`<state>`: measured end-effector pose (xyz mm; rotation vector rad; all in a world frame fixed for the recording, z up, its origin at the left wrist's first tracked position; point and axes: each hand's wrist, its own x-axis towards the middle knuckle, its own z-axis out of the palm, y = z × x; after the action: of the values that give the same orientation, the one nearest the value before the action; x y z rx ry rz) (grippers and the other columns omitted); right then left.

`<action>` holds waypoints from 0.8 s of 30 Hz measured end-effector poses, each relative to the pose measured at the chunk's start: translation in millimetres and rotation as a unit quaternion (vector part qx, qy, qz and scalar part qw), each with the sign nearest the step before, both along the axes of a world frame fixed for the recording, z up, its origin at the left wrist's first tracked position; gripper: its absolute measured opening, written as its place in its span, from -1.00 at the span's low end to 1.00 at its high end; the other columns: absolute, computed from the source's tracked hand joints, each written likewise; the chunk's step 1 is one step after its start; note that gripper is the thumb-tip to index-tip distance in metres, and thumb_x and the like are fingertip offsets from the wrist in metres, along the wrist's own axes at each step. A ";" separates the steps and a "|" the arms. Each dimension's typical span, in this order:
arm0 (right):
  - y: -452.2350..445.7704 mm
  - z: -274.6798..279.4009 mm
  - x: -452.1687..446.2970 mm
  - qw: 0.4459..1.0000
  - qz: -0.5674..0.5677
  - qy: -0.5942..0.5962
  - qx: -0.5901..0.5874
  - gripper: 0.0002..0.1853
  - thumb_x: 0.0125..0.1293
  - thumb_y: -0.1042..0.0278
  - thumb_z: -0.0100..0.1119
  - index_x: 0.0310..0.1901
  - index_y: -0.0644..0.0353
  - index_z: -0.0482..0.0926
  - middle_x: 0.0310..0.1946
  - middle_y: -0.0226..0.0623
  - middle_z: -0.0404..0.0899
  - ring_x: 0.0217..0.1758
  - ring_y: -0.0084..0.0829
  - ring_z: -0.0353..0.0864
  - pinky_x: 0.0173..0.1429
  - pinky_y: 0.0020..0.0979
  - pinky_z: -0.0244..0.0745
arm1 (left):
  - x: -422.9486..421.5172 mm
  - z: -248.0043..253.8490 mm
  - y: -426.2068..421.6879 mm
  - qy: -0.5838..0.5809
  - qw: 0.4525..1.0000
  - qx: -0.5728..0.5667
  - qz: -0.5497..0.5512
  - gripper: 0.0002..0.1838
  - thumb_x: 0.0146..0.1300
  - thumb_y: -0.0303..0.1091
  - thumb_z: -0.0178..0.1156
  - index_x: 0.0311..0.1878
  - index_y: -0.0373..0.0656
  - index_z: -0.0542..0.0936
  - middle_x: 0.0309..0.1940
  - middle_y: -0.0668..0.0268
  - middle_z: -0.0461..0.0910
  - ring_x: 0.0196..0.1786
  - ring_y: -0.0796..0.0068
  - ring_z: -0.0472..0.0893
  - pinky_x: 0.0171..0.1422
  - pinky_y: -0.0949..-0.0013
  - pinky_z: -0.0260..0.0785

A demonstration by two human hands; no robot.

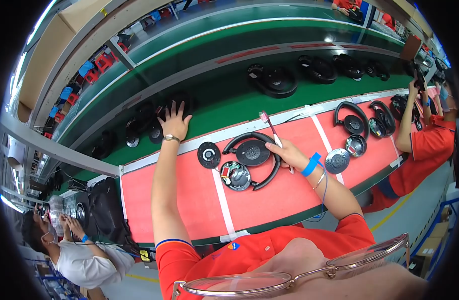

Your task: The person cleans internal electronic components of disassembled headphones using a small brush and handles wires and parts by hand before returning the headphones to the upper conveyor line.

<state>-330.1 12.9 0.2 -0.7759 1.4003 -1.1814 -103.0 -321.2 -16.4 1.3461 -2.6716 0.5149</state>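
My left hand (pixel 174 124) reaches over the green conveyor belt (pixel 224 112), fingers spread and holding nothing. It lies at dark headphone parts (pixel 156 132); whether it touches them I cannot tell. In my right hand (pixel 289 154) is a toothbrush (pixel 269 125), bristle end up and pointing away from me. That hand is at the right side of a black headphone (pixel 254 152) on the pink work mat (pixel 189 200). One ear cup of this headphone is opened, showing a green circuit board (pixel 234 174). A loose round speaker plate (pixel 209 155) rests left of it.
More black headphones (pixel 272 80) sit along the belt. On the right of the mat are another headphone (pixel 350 119) and a loose round plate (pixel 337 161). A co-worker in red (pixel 429 142) works at right, another in white (pixel 89 262) at left. A black bag (pixel 108 207) stands left.
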 end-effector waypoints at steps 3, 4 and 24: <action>-1.2 -3.1 1.3 1.000 0.006 -0.012 0.010 -0.67 0.43 0.12 0.02 0.03 0.19 0.43 -0.68 -0.51 0.27 -0.80 -0.67 0.15 -0.78 -0.54 -0.02 | 17.8 -2.1 -14.8 -0.012 0.999 0.020 0.040 -0.36 0.37 0.18 -0.14 0.48 0.32 0.09 0.51 0.31 0.02 0.49 -0.03 0.10 0.35 -0.47 -0.02; -1.5 -4.2 1.6 1.000 0.007 -0.005 0.010 -0.67 0.43 0.12 0.03 0.02 0.19 0.43 -0.68 -0.50 0.30 -0.80 -0.67 0.16 -0.78 -0.54 -0.02 | 22.5 -0.8 -17.6 0.004 0.996 0.051 0.066 -0.36 0.38 0.18 -0.15 0.49 0.35 0.06 0.52 0.31 0.00 0.49 -0.04 0.09 0.35 -0.47 -0.04; -2.9 -0.5 -14.0 0.998 -0.066 0.014 0.006 -0.64 0.39 0.09 0.08 0.07 0.14 0.52 -0.63 -0.53 0.36 -0.72 -0.72 0.21 -0.72 -0.59 -0.05 | 42.5 17.8 141.2 0.193 0.892 0.300 -0.277 -0.60 0.28 -0.23 0.15 0.13 -0.19 0.47 0.30 0.09 0.36 0.45 0.03 0.18 0.53 -0.02 -0.12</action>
<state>-344.1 10.0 -0.3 -0.7035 1.4993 -1.2668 -60.4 -180.0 1.4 0.5803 -2.7513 -0.6163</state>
